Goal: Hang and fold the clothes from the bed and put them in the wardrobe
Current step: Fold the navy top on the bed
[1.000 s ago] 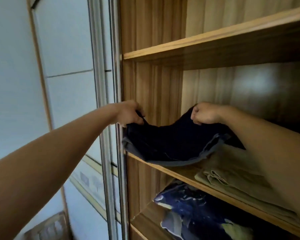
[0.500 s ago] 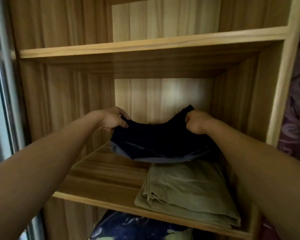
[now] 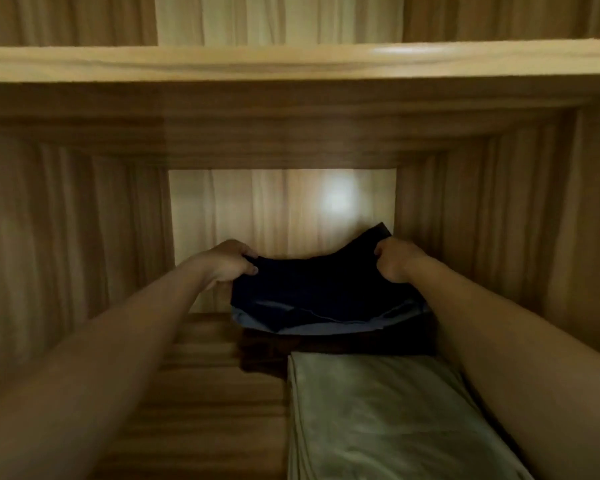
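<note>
Navy garment (image 3: pixel 326 292), wooden shelf (image 3: pixel 205 393), olive cloth (image 3: pixel 378 417)

Inside the wardrobe compartment, the person's left grip (image 3: pixel 227 263) and right grip (image 3: pixel 397 261) each pinch an upper corner of a folded dark navy garment (image 3: pixel 326 292), whose pale blue lining shows along the lower edge. It hangs between them near the back panel (image 3: pixel 257 209), behind a folded olive garment (image 3: pixel 378 410) lying on the right of the wooden shelf (image 3: pixel 205 393). An upper shelf (image 3: pixel 291 64) spans above.
</note>
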